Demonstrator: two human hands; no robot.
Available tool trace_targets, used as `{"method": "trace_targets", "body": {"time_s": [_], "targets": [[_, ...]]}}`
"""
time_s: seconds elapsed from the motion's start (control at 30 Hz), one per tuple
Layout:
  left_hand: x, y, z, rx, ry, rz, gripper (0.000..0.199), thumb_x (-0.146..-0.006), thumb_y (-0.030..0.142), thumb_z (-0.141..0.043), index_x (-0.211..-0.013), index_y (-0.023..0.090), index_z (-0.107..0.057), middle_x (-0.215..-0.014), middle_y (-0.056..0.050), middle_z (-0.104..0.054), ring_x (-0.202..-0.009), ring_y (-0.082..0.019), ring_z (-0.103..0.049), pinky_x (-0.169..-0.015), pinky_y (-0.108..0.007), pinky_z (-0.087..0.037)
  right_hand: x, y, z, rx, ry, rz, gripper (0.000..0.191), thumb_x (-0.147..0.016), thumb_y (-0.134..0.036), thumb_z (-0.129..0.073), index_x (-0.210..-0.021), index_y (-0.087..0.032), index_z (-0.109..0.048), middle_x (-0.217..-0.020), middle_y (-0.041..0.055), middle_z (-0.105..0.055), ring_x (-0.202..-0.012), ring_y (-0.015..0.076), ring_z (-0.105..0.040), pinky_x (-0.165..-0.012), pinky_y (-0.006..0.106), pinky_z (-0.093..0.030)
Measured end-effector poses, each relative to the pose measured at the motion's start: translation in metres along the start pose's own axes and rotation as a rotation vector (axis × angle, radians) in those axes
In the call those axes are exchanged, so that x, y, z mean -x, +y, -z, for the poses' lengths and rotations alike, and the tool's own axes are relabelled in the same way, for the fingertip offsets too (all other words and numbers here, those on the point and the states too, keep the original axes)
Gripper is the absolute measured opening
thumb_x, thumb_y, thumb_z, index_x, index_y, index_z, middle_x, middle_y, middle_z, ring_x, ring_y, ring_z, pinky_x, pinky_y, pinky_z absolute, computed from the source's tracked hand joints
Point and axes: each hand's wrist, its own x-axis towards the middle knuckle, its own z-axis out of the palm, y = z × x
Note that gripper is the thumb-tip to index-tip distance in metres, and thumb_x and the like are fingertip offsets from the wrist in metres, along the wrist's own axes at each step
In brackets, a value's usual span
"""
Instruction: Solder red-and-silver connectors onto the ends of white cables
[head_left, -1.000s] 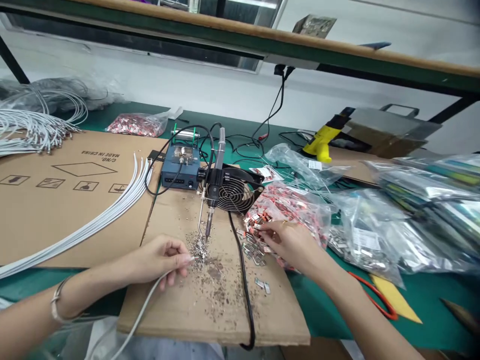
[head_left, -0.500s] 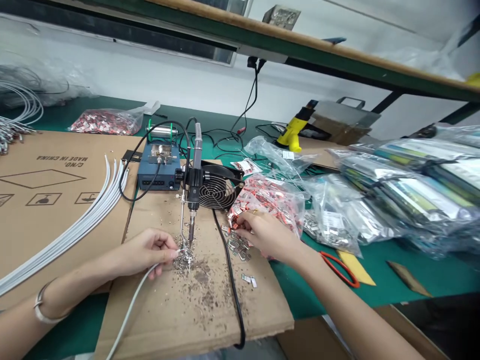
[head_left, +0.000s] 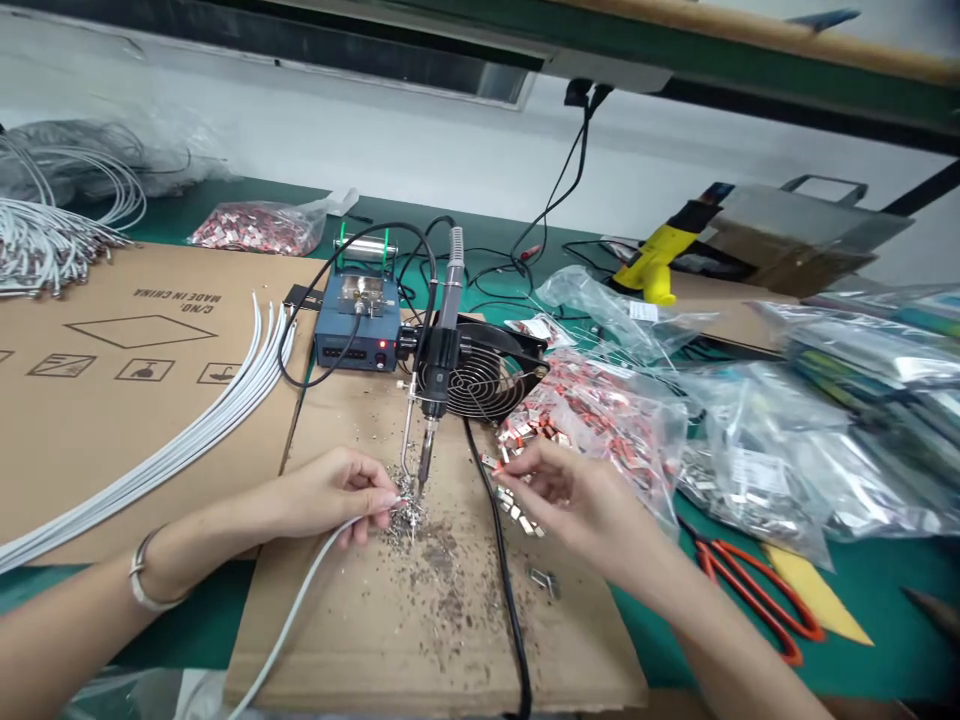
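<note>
One left hand (head_left: 337,500) and one right hand (head_left: 581,500) held one cable (head_left: 300,590) and one connector (head_left: 492,463).
One soldering iron (head_left: 442,360), one blue station (head_left: 356,338), one fan (head_left: 491,378), one solder spool (head_left: 367,248), one yellow heat gun (head_left: 651,265) and one bracelet (head_left: 138,570) were visible.

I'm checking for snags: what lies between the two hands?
Head view: the soldering iron, metal scraps and a black cable lie between left hand and right hand.

At seven o'clock, the white cable (head_left: 301,598) looks smooth, plastic-coated, over matt cardboard (head_left: 375,650) gritty with metallic flecks (head_left: 406,520) (rough stuff, from here); at three, clear plastic bags (head_left: 754,485) gleam, crinkled.
</note>
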Motion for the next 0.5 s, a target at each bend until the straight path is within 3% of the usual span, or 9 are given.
{"method": "trace_targets", "body": {"time_s": [0.1,0.23,0.5], "targets": [[-0.002,0.0,0.0,0.035,-0.02,0.005,0.031,-0.072,0.042,-0.065,-0.072,0.013,-0.056,-0.064,0.003,-0.057,-0.048,-0.007,-0.053,-0.046,-0.02,-0.045,0.0,-0.015,-0.024,-0.443,-0.159,-0.064,0.014,-0.082,-0.031,-0.055,-0.084,-0.018,-0.058,-0.072,0.0024,-0.06,-0.059,0.0124,-0.057,-0.054,0.025,-0.047],[-0.003,0.0,-0.004,0.083,0.028,-0.007,0.03,-0.068,0.041,-0.07,-0.073,0.013,-0.059,-0.062,0.003,-0.057,-0.048,-0.007,-0.053,-0.045,-0.02,-0.043,-0.009,-0.028,-0.05,-0.86,-0.285,-0.246,0.028,-0.07,-0.036,-0.069,-0.086,-0.014,-0.06,-0.068,0.0003,-0.06,-0.057,0.0102,-0.059,-0.055,0.023,-0.05],[0.0,0.008,-0.009,0.109,0.057,0.027,0.022,-0.069,0.033,-0.069,-0.072,0.012,-0.065,-0.057,0.004,-0.054,-0.046,-0.006,-0.049,-0.044,-0.018,-0.042,-0.012,-0.024,-0.06,-1.088,-0.257,-0.363,0.034,-0.06,-0.037,-0.078,-0.078,-0.014,-0.06,-0.064,0.0015,-0.067,-0.053,0.008,-0.061,-0.051,0.019,-0.05]]}}
